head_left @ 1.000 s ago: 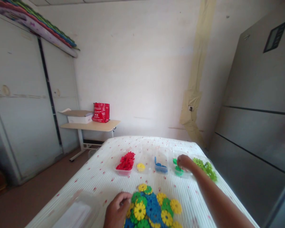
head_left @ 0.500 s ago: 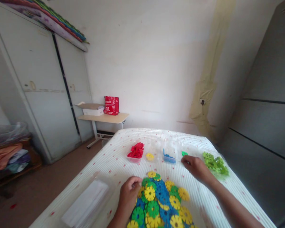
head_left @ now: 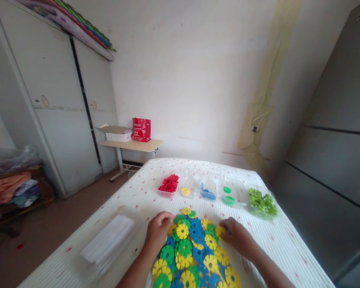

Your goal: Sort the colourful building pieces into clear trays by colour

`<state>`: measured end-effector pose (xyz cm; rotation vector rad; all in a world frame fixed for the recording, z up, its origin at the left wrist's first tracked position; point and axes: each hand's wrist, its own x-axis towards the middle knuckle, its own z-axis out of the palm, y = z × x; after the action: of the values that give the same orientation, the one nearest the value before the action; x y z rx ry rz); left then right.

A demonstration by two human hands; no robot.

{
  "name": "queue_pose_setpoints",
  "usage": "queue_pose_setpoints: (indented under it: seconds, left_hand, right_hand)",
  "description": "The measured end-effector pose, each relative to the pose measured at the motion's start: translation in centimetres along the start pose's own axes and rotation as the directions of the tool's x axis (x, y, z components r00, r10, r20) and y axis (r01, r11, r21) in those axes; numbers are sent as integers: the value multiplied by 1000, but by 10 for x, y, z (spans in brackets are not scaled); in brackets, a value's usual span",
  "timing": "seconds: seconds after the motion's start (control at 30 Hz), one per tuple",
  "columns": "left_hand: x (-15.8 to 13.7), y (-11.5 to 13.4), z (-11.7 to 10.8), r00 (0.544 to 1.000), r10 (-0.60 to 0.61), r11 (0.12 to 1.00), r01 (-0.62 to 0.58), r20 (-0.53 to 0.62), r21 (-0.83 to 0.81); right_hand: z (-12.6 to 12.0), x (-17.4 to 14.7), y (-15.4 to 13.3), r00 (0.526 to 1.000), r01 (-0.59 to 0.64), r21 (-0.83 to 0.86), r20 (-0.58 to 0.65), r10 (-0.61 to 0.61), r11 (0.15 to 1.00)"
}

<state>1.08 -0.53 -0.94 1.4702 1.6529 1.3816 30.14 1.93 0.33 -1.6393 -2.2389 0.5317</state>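
A spread pile of flat, notched plastic discs in yellow, green and blue lies on the cloth in front of me. My left hand rests at the pile's upper left edge, its thumb and fingers closed together; what they hold, if anything, is hidden. At the right edge, my right hand has its fingertips closed on a yellow disc. Beyond the pile stand clear plastic boxes: one with red pieces, one with a yellow disc, one with blue pieces, one with green discs, one with light-green pieces.
A clear container with something white and flat inside lies at the left on the patterned tablecloth. Farther back, a small table bears a box and a red bag. Grey cabinets flank both sides.
My right hand has moved from the green discs' box back to the pile's right edge. Two green discs now show in that box. My left hand stays at the pile's left edge.
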Motion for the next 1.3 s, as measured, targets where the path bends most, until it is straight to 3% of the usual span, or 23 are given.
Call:
queue_pose_setpoints:
  seconds: [0.4, 0.63, 0.73, 0.9, 1.03, 1.3]
  left_hand:
    - [3, 0, -4, 1000, -19, 998, 20, 21, -68]
    - [4, -3, -4, 999, -19, 998, 21, 39, -58]
    - [3, -1, -4, 999, -17, 998, 19, 39, -57]
    - [3, 0, -4, 999, -15, 998, 17, 30, -54]
    - [4, -3, -3, 999, -6, 999, 8, 45, -51]
    - [5, -6, -3, 999, -6, 998, 9, 51, -61]
  right_hand:
    - [-5, -4, -5, 997, -64, 53, -28, 66, 997]
    - [-3, -1, 4, 999, -29, 201, -28, 35, 979]
    - [-2, 0, 8, 999, -29, 344, 23, 22, 939]
    - [-7, -2, 1, 997, -30, 596, 78, -21, 802]
    - [-7, -8, -15, 988, -32, 681, 132, -80, 731]
    - [-1, -15, -32, 972, 176, 407, 74, -224, 896]
